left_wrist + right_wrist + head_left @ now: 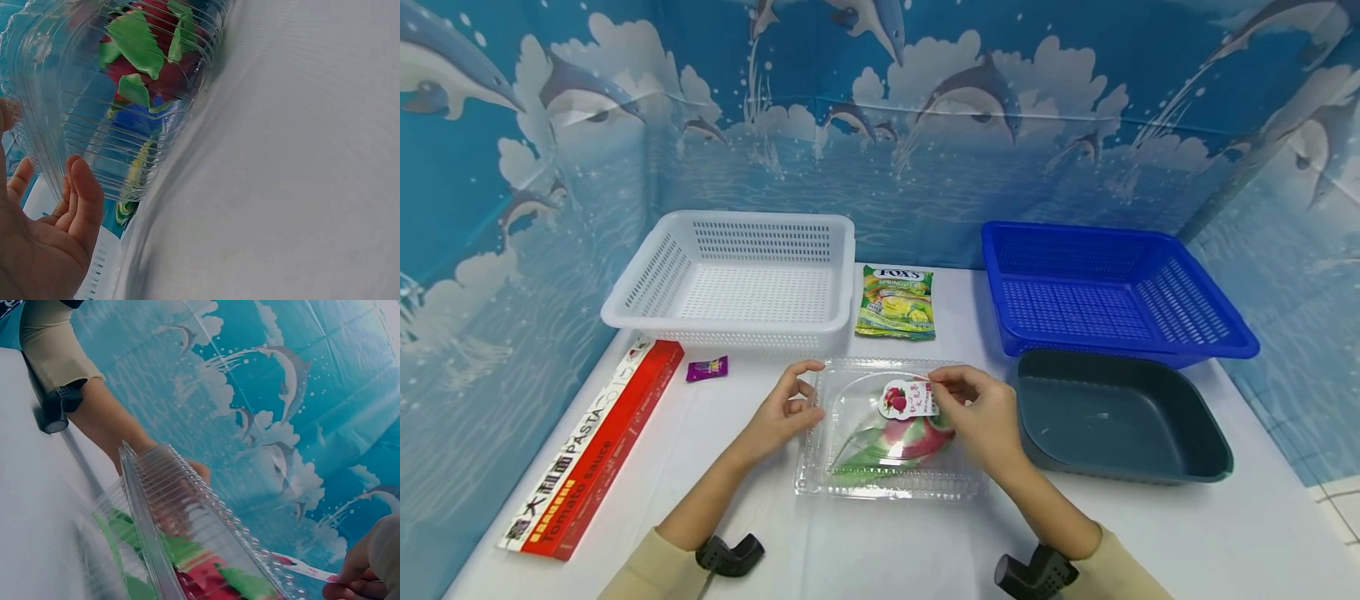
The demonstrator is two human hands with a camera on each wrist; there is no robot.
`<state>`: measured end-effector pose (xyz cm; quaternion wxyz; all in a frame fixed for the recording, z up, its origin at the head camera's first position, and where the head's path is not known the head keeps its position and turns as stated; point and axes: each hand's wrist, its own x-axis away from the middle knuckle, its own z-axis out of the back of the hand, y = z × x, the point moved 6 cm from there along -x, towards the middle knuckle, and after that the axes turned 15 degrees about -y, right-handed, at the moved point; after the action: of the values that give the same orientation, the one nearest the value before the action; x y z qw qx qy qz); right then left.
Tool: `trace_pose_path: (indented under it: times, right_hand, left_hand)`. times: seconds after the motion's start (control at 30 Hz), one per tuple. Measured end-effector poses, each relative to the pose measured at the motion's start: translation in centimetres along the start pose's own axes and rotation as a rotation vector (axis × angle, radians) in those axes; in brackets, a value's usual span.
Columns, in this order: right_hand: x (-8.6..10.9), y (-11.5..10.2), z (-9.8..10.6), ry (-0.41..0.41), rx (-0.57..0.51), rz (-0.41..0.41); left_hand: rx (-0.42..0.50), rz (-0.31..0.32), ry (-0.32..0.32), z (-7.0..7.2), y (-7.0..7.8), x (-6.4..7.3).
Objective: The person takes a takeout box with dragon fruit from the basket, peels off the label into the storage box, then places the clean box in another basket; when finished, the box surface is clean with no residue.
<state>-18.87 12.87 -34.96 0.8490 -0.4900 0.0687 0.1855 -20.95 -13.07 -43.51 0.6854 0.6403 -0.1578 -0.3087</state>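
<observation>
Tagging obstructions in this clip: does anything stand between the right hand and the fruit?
Yes: the clear lid lies over the fruit, between it and the right hand. Nothing visible separates that hand from the label, which it pinches.

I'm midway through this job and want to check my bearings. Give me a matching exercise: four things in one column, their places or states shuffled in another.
Things:
1. fruit label
2. clear container
3. Fox's bag
4. pasta box

Places or states:
A. between the white basket and the blue basket
B. left of the purple packet
C. pinched by the right hand
D. edge touched by the left hand

Pairs: 1-C, 2-D, 3-A, 4-B
</observation>
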Motion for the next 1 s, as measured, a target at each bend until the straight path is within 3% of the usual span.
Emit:
trace_pose_path:
  times: [0.23,0.53,1.0]
  right_hand:
    - [0.3,0.8,1.4,-0.011,-0.024,-0.091]
    - [0.9,1.5,3.3,0.029,-0.044,-0.096]
    - [2.2,3.3,5.5,0.105,-0.085,-0.194]
  left_hand:
    - [0.014,0.014,-0.002,-0.1,-0.1,0.1]
    - [-0.017,0.017,0.003,0.0,0.0,0.0]
    - [-0.015,0.015,-0.004,0.0,-0.1,0.0]
